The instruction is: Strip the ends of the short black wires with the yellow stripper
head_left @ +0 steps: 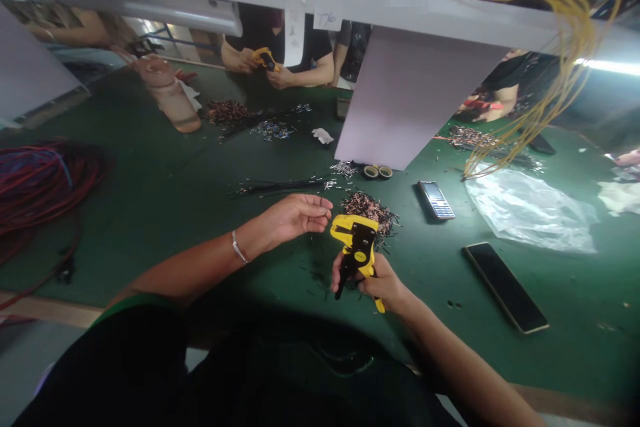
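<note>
Well into the small pieces, with dark strands lying beyond my hands.
My right hand (387, 280) grips the yellow-and-black hand tool (360, 240) at the frame's centre; my left hand (300, 217), apart from it, has fingertips drawn together, on what I cannot tell. The copper-and-black heap (367, 207) suggests much done; whether the dark strands (280, 186) are finished or left, I cannot tell.

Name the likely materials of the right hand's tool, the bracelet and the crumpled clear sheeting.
Tool: probably smooth moulded plastic or painted metal; its solid yellow and black colouring fits either. Bracelet: likely polished, silver-coloured metal, given its pale shine. Clear sheeting: apparently thin, glossy plastic film, see-through and wrinkled.
</note>
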Action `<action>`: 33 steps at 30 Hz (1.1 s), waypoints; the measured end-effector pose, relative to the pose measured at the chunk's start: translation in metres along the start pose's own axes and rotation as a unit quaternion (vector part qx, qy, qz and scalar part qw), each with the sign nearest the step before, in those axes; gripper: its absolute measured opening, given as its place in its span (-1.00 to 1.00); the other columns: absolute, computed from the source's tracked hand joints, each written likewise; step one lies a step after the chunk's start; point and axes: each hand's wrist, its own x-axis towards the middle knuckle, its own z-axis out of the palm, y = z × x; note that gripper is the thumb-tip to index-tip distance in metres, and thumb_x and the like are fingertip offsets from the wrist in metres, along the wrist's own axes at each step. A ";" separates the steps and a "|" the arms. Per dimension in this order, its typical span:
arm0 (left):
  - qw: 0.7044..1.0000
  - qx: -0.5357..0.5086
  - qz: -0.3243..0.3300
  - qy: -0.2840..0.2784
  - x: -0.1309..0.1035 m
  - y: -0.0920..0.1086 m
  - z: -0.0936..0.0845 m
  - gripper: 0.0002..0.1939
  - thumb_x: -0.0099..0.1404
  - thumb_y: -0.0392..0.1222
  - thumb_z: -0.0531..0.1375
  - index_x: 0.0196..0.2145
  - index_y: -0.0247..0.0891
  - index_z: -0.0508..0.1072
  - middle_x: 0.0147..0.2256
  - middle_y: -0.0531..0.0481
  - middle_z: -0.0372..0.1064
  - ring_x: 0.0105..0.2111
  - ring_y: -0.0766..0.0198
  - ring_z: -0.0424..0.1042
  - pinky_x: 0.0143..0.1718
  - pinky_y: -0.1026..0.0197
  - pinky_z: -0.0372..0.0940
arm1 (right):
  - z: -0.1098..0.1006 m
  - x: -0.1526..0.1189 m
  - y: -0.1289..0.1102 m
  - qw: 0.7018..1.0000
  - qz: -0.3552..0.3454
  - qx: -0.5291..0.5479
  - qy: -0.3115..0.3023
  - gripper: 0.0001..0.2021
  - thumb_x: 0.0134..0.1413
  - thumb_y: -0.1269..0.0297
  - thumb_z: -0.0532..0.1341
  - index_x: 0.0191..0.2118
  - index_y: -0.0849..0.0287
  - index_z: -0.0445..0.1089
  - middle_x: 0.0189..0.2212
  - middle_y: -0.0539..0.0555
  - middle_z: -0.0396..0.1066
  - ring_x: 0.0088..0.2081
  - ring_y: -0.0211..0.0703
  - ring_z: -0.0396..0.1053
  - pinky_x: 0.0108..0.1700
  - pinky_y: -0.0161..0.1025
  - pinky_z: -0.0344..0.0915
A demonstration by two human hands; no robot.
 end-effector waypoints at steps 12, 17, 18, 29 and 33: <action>0.999 0.033 0.021 0.014 -0.003 0.000 0.002 -0.82 0.07 -0.42 0.32 -0.30 -0.44 0.50 -0.44 -0.05 0.48 -0.53 0.38 0.43 -0.37 0.24 0.31 | -0.002 -0.004 0.002 0.998 -0.015 -0.050 0.045 -0.79 -0.05 0.35 0.29 -0.23 0.25 0.38 -0.44 0.06 0.44 -0.42 -0.15 0.42 -0.31 -0.16 0.35; 0.999 0.041 0.022 0.016 -0.004 0.000 0.002 -0.81 0.07 -0.41 0.32 -0.29 -0.43 0.51 -0.46 -0.07 0.48 -0.53 0.38 0.42 -0.36 0.23 0.31 | 0.001 -0.005 0.002 0.994 -0.022 -0.091 0.056 -0.76 0.01 0.18 0.33 -0.29 0.24 0.37 -0.49 0.05 0.40 -0.47 -0.19 0.37 -0.38 -0.21 0.32; 0.999 0.042 0.022 0.017 -0.004 0.000 0.002 -0.81 0.07 -0.41 0.32 -0.29 -0.42 0.51 -0.46 -0.07 0.48 -0.53 0.38 0.42 -0.36 0.23 0.31 | 0.001 -0.005 0.002 0.993 -0.020 -0.095 0.061 -0.74 0.00 0.16 0.34 -0.30 0.24 0.37 -0.49 0.04 0.39 -0.48 -0.20 0.37 -0.39 -0.22 0.31; 0.997 0.046 0.057 0.024 -0.002 -0.001 0.003 -0.87 0.10 -0.39 0.29 -0.32 -0.41 0.49 -0.44 -0.09 0.49 -0.52 0.33 0.45 -0.34 0.17 0.33 | 0.003 -0.004 0.008 0.988 -0.002 -0.114 0.102 -0.76 -0.09 0.20 0.36 -0.37 0.22 0.35 -0.54 0.00 0.35 -0.54 -0.24 0.33 -0.47 -0.25 0.30; 0.995 0.048 0.084 0.029 -0.002 0.000 0.003 -0.90 0.12 -0.40 0.26 -0.34 -0.42 0.47 -0.44 -0.10 0.49 -0.52 0.31 0.46 -0.37 0.17 0.35 | 0.006 -0.002 0.010 0.987 0.005 -0.112 0.117 -0.80 -0.13 0.27 0.34 -0.41 0.21 0.34 -0.58 -0.04 0.31 -0.56 -0.26 0.29 -0.48 -0.26 0.26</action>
